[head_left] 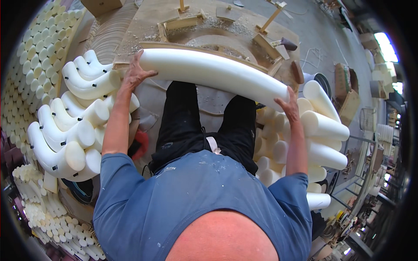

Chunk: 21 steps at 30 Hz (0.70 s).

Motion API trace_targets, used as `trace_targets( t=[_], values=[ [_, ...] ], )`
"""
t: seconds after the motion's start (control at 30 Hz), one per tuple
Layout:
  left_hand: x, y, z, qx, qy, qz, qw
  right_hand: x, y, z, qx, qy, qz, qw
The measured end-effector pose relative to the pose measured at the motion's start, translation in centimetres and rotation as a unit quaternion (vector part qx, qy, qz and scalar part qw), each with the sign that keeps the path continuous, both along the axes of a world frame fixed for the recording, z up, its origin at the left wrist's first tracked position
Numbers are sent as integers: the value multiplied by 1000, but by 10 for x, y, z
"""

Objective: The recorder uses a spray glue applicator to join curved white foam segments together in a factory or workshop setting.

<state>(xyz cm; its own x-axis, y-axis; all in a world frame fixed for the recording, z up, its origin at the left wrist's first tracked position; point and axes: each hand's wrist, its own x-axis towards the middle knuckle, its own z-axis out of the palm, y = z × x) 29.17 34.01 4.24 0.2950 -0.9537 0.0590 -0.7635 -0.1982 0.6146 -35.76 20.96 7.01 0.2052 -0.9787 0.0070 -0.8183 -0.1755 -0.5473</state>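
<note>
A long white foam cylinder [213,69], gently bowed, lies across in front of me above my knees. My left hand [136,73] grips its left end, the thumb spread along the near side. At the other end my right hand [289,106] is pressed round the rim, fingers over the end. Just beyond the cylinder is a wooden worktable [141,28] with a curved wooden jig [180,46], and the cylinder's far side is close to the jig's near strip. Whether they touch I cannot tell.
Bent white foam pieces [93,85] with black pegs are piled at my left. Straight foam cylinders [324,126] are stacked at my right, near a metal frame [355,187]. Many cylinder ends [43,56] line the far left. Shavings and upright wooden handles [272,19] are on the table.
</note>
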Motion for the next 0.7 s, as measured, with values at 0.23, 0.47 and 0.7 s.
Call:
trace_targets(
  t=[0.23, 0.47, 0.7],
  values=[
    [5, -10, 18, 25, -28, 11, 999, 18, -2, 9, -8, -8, -12, 1000],
    [48, -68, 30, 142, 110, -27, 983, 60, -80, 29, 144, 50, 38, 988],
    [75, -123, -1, 247, 119, -39, 961, 87, -129, 35, 263, 99, 65, 957]
  ],
)
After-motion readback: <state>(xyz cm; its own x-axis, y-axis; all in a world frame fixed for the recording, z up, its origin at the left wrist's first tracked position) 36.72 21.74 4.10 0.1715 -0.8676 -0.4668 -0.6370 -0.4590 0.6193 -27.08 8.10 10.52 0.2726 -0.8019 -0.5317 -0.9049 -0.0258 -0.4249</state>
